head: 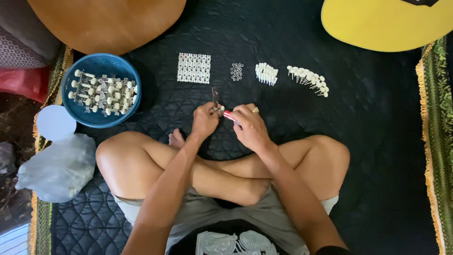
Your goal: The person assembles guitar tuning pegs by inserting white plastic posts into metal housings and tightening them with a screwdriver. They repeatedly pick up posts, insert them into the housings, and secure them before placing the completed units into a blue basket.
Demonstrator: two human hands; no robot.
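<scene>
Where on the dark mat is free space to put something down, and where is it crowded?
Free: the dark mat right of the right knee, between the white pegs and the fringed border; also the strip between the blue bowl and the white grid plate. Crowded: the row of small parts above the left hand and right hand.

mat [368,123]: dark quilted cloth, matt;
basin [101,61]: blue plastic, textured;
tuner strip [215,98]: shiny metal;
guitar body [382,23]: glossy yellow

One head-worn camera looks steeply down, fairly near, at crossed legs and a dark quilted mat [368,141].
</scene>
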